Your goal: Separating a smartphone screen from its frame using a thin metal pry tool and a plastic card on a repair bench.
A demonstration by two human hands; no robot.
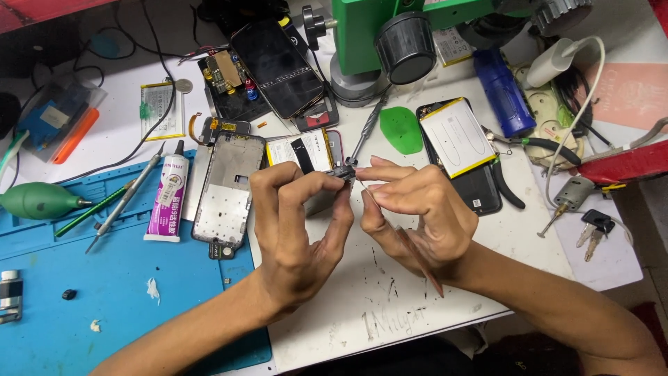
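Note:
My left hand [296, 223] pinches a small dark phone part [344, 173] between thumb and fingertips, just above an opened phone with a white battery [300, 149]. My right hand [416, 209] holds thin tweezers [400, 233], their tips pointing at the same small part; the index finger reaches to it. Both hands meet over the white table [362, 306]. To the left lies a bare phone frame [229, 191].
A blue work mat [104, 278] lies at left with a glue tube [168, 198], screwdrivers and a green air blower [35, 202]. Behind are a green microscope stand [369, 35], a dark phone [277, 66], a green pick [400, 129], another opened phone [459, 139], pliers, keys.

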